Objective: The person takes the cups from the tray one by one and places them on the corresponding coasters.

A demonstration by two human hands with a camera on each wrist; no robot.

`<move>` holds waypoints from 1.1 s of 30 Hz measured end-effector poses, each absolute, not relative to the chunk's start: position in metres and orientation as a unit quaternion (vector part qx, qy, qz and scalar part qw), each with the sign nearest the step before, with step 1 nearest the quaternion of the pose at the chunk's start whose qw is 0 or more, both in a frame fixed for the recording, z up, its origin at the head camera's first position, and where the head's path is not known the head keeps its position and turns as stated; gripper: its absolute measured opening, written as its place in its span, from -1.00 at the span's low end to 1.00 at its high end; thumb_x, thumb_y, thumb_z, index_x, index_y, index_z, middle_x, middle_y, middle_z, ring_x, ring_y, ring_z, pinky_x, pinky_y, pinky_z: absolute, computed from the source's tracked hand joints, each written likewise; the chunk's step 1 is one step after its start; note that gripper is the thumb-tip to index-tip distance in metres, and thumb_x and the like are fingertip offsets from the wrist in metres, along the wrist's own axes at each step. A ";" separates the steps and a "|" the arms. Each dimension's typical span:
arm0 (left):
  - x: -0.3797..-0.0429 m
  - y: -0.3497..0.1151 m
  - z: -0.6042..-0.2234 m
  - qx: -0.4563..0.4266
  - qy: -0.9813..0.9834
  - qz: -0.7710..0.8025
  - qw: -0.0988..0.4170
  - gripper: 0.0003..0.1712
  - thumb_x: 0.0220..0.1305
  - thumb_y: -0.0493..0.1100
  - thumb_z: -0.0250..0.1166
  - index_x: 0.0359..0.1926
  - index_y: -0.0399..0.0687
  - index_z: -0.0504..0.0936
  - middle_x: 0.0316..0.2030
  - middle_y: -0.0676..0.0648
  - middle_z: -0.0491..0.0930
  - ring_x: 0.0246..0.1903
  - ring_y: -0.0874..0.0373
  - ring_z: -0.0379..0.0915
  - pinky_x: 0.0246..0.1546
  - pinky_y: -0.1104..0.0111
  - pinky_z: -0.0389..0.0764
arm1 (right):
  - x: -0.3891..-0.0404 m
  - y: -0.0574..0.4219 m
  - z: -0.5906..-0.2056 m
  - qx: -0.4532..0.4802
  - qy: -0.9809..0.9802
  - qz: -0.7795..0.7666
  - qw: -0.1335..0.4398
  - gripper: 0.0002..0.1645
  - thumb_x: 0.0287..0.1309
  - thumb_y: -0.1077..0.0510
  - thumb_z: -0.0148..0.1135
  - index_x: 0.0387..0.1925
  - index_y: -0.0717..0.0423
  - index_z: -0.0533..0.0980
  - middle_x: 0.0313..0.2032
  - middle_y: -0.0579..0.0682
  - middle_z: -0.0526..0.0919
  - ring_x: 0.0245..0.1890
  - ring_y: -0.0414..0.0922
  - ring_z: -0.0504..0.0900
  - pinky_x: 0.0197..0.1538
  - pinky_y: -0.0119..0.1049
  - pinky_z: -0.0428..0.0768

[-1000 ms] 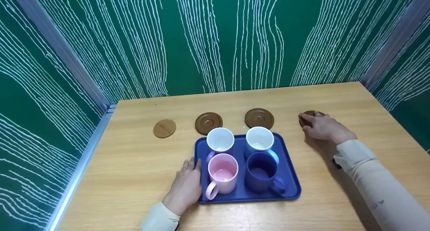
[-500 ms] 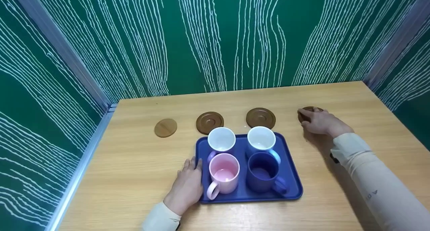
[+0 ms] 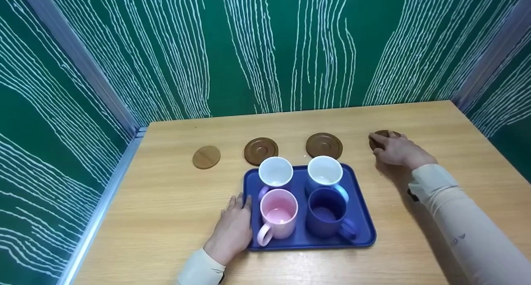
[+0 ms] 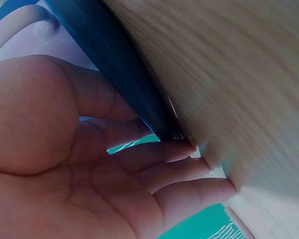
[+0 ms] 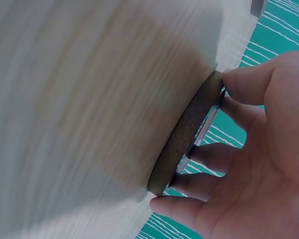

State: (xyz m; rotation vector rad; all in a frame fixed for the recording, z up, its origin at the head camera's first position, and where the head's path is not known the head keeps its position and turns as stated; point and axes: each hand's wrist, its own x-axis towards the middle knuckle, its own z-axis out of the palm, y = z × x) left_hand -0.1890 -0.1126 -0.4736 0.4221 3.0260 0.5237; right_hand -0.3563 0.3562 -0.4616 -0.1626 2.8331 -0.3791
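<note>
My left hand [image 3: 232, 229] lies at the left edge of a blue tray [image 3: 298, 243], fingers extended. In the left wrist view, several fingertips [image 4: 219, 186] meet the table beside the tray's rim [image 4: 119, 69]. On the tray stand a pink mug [image 3: 278, 218], a dark blue mug [image 3: 325, 218] and two mugs with white insides, one with a purple handle [image 3: 264, 191], one with a light blue handle [image 3: 341, 192]. At the right, my right hand [image 3: 400, 151] holds a round dark wooden coaster [image 5: 187, 134] flat on the table, thumb and little finger at its rim, other fingers over its top.
Behind the tray lie two dark round coasters [image 3: 261, 151] [image 3: 324, 146], with a lighter, plain wooden disc [image 3: 206, 157] to their left. Green walls [image 3: 232, 48] with white lines enclose the table [image 3: 166, 202] at the back and sides.
My right hand has shifted slightly toward the back of the table, and the coaster under it moved along. My left hand, the tray and the mugs keep their places.
</note>
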 end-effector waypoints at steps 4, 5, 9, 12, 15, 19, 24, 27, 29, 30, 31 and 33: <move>-0.189 -0.112 -0.474 0.137 0.976 0.166 0.022 -0.36 0.31 -0.35 0.20 0.40 -0.45 0.41 0.39 -0.53 0.32 0.41 -0.49 0.23 0.18 -0.42 0.40 | -0.357 0.358 -0.462 -0.057 0.980 -0.128 0.138 -0.19 0.51 -0.13 -0.13 0.65 -0.02 0.00 0.49 0.63 -0.13 0.39 0.69 -0.05 0.19 0.65 0.24; -0.189 -0.112 -0.474 0.138 0.976 0.165 0.022 -0.35 0.30 -0.35 0.20 0.40 -0.45 0.41 0.39 -0.53 0.32 0.41 -0.49 0.23 0.18 -0.42 0.40 | -0.356 0.358 -0.462 -0.058 0.981 -0.127 0.136 -0.19 0.51 -0.13 -0.13 0.65 -0.02 0.00 0.48 0.63 -0.13 0.39 0.69 -0.05 0.19 0.65 0.24; -0.189 -0.111 -0.474 0.139 0.976 0.166 0.019 -0.34 0.28 -0.36 0.21 0.40 -0.46 0.41 0.39 -0.54 0.32 0.40 -0.50 0.23 0.17 -0.43 0.40 | -0.355 0.359 -0.463 -0.062 0.981 -0.125 0.131 -0.20 0.52 -0.12 -0.13 0.65 -0.01 -0.01 0.48 0.62 -0.12 0.39 0.69 -0.06 0.20 0.65 0.22; -0.189 -0.112 -0.474 0.146 0.977 0.158 0.010 -0.35 0.27 -0.36 0.22 0.39 -0.47 0.42 0.37 -0.54 0.34 0.38 -0.49 0.26 0.14 -0.41 0.44 | -0.354 0.358 -0.464 -0.065 0.981 -0.127 0.128 -0.19 0.53 -0.12 -0.15 0.66 0.00 -0.04 0.49 0.62 -0.12 0.40 0.68 -0.09 0.23 0.64 0.20; -0.189 -0.112 -0.475 0.153 0.977 0.146 -0.006 -0.35 0.25 -0.36 0.24 0.37 -0.47 0.44 0.35 -0.53 0.38 0.35 -0.48 0.32 0.10 -0.39 0.49 | -0.354 0.357 -0.465 -0.072 0.981 -0.131 0.119 -0.16 0.53 -0.10 -0.15 0.66 0.05 -0.09 0.49 0.62 -0.12 0.42 0.67 -0.10 0.26 0.62 0.18; -0.189 -0.112 -0.477 0.153 0.977 0.145 -0.009 -0.35 0.25 -0.36 0.22 0.37 -0.46 0.44 0.35 -0.53 0.39 0.34 -0.48 0.33 0.10 -0.39 0.49 | -0.351 0.358 -0.464 -0.077 0.980 -0.139 0.119 -0.11 0.52 -0.12 -0.11 0.66 0.08 -0.15 0.52 0.60 -0.18 0.42 0.69 -0.15 0.26 0.64 0.14; -0.189 -0.112 -0.477 0.147 0.977 0.153 0.004 -0.34 0.26 -0.37 0.22 0.39 -0.45 0.42 0.37 -0.52 0.36 0.37 -0.49 0.28 0.13 -0.40 0.46 | -0.345 0.362 -0.453 -0.065 0.977 -0.160 0.123 -0.04 0.52 -0.21 -0.10 0.67 0.05 -0.24 0.54 0.56 -0.33 0.43 0.71 -0.29 0.25 0.67 0.03; -0.190 -0.113 -0.475 0.143 0.977 0.155 0.009 -0.34 0.26 -0.37 0.23 0.39 -0.45 0.42 0.38 -0.52 0.35 0.38 -0.49 0.27 0.14 -0.41 0.44 | -0.339 0.364 -0.441 -0.064 0.977 -0.173 0.109 -0.04 0.54 -0.20 -0.11 0.67 0.06 -0.27 0.54 0.57 -0.37 0.43 0.71 -0.33 0.27 0.66 -0.02; -0.189 -0.113 -0.474 0.141 0.977 0.158 0.014 -0.33 0.26 -0.36 0.24 0.40 -0.45 0.41 0.38 -0.52 0.34 0.39 -0.49 0.25 0.15 -0.42 0.43 | -0.334 0.365 -0.434 -0.065 0.977 -0.177 0.098 -0.05 0.55 -0.19 -0.13 0.67 0.06 -0.27 0.54 0.56 -0.39 0.42 0.71 -0.34 0.27 0.65 -0.06; -0.189 -0.113 -0.474 0.140 0.977 0.159 0.016 -0.32 0.26 -0.36 0.25 0.40 -0.45 0.41 0.39 -0.52 0.33 0.39 -0.49 0.25 0.16 -0.42 0.42 | -0.330 0.365 -0.430 -0.064 0.977 -0.179 0.093 -0.06 0.55 -0.19 -0.14 0.67 0.06 -0.27 0.54 0.56 -0.40 0.43 0.70 -0.35 0.27 0.65 -0.07; -0.189 -0.113 -0.474 0.139 0.977 0.159 0.017 -0.32 0.26 -0.37 0.25 0.41 -0.45 0.41 0.39 -0.52 0.33 0.39 -0.49 0.25 0.16 -0.42 0.42 | -0.327 0.365 -0.427 -0.066 0.978 -0.179 0.085 -0.07 0.56 -0.18 -0.15 0.67 0.07 -0.25 0.54 0.56 -0.40 0.43 0.71 -0.34 0.28 0.64 -0.08; -0.189 -0.112 -0.474 0.137 0.977 0.161 0.020 -0.32 0.26 -0.36 0.25 0.41 -0.45 0.41 0.39 -0.53 0.33 0.40 -0.49 0.24 0.16 -0.42 0.42 | -0.319 0.363 -0.422 -0.063 0.978 -0.180 0.078 -0.08 0.56 -0.21 -0.17 0.67 0.05 -0.24 0.54 0.54 -0.41 0.44 0.68 -0.34 0.29 0.63 -0.09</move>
